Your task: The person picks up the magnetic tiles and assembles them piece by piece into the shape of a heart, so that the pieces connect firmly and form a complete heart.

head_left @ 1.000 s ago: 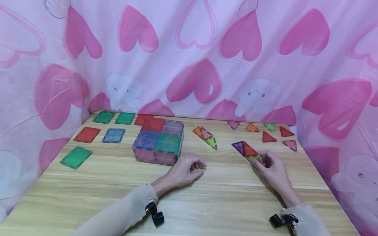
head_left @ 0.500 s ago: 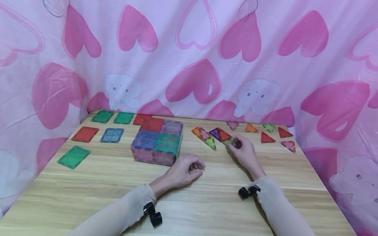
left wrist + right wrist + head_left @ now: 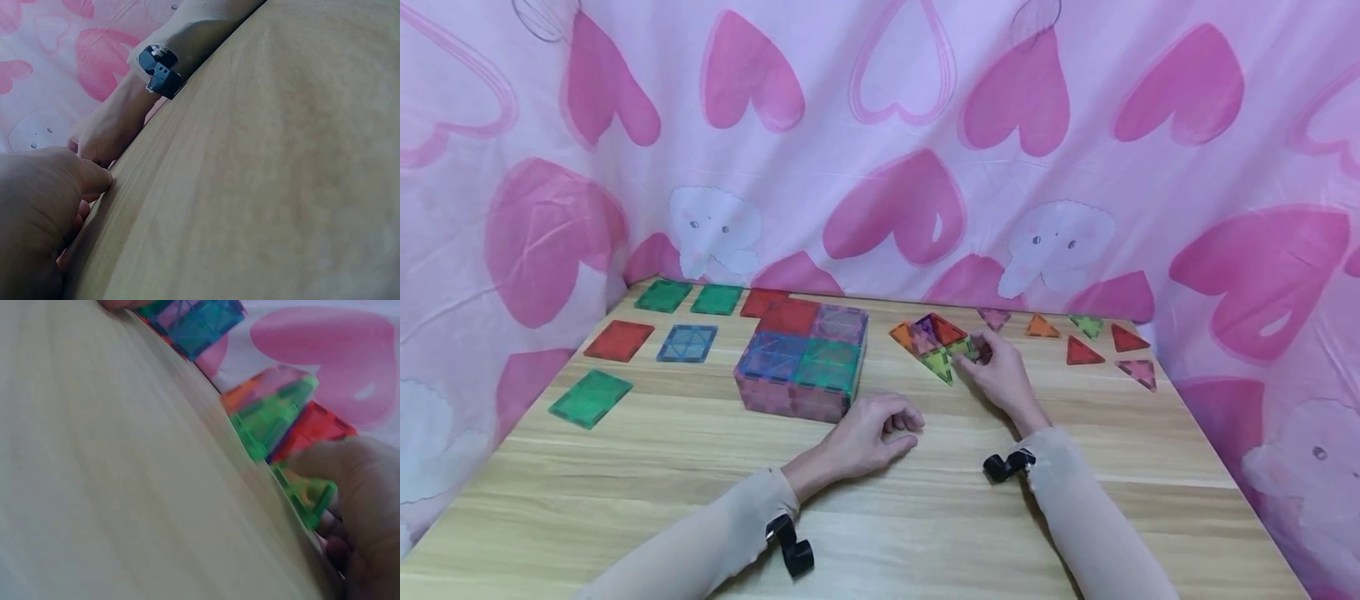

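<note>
Fingers of the right hand are pinching the green end of a strip of triangle tiles, purple, red and green, lying flat on the wooden table. That strip is sitting at about one o'clock from the table's middle, and its long edge is touching a second triangle strip of orange, pink and green just at its nine o'clock side. In the right wrist view the green tile is showing under the fingertips, with the red one right behind it.

Resting on the wood at the table's centre, the left hand is lying loosely curled and is holding nothing; its knuckles are just at six o'clock of a flat box of square tiles, near but not touching it as far as the head view shows.

Loose triangles are lying scattered at two o'clock, well apart from the right hand. Flat square tiles in red, blue and green are lying at ten o'clock, beside the box. Pink heart-print cloth is hanging around the table on three sides.
</note>
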{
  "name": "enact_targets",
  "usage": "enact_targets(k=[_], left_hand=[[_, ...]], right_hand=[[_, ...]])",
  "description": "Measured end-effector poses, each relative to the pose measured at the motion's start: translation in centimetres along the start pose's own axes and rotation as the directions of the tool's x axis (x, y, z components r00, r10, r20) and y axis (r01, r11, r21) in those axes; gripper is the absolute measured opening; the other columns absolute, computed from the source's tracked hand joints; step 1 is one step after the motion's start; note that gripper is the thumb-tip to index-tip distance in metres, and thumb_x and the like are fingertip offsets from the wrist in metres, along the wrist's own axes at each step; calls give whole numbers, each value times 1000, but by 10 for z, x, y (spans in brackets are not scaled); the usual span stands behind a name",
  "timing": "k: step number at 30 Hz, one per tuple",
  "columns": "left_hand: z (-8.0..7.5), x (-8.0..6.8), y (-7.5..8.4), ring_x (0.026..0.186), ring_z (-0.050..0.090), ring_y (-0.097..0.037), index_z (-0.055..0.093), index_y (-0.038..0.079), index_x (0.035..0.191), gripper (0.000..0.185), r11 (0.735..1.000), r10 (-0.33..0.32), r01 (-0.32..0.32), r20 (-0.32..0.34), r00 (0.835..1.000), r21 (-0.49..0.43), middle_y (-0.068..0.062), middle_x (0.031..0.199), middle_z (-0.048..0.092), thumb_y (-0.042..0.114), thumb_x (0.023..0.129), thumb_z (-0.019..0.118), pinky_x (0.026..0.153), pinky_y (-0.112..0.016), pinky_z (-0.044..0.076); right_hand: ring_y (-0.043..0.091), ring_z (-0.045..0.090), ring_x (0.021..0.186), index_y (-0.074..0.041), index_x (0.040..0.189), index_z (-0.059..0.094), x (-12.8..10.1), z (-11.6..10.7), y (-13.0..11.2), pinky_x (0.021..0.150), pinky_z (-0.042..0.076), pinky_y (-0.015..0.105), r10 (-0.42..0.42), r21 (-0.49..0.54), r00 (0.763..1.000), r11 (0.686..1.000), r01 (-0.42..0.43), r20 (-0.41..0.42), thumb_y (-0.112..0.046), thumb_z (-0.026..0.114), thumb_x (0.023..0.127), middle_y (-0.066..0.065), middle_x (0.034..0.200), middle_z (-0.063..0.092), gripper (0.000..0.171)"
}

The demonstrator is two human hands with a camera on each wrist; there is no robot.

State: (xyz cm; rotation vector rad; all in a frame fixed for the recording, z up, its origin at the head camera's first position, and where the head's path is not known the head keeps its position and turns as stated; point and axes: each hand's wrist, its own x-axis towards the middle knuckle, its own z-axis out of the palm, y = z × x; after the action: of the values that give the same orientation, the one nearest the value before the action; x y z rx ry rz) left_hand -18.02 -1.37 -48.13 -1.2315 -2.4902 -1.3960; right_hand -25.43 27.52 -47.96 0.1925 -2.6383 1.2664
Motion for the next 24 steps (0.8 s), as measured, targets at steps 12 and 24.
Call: enact_targets(k=[12, 24], left_hand=[[0, 0, 1, 92, 68, -9, 79, 11, 110, 16, 1000, -11, 11, 6, 1000, 2, 0, 103, 78, 7, 96, 86, 81, -23, 58], [0, 0, 2, 92, 69, -11, 79, 12, 110, 16, 1000, -7, 7, -4, 1000, -1, 1, 103, 78, 6, 96, 86, 81, -23, 58]], right_hand=[[25, 64, 125, -3, 156, 59, 4, -31, 23, 101, 51, 17, -16, 284, 999, 958, 28, -43, -24, 76, 108, 22, 147, 64, 55], [55, 41, 152, 6, 152, 61, 9, -43, 38, 128, 27, 70, -130, -229, 991, 964, 135, 35, -7, 71, 105, 32, 159, 53, 50]])
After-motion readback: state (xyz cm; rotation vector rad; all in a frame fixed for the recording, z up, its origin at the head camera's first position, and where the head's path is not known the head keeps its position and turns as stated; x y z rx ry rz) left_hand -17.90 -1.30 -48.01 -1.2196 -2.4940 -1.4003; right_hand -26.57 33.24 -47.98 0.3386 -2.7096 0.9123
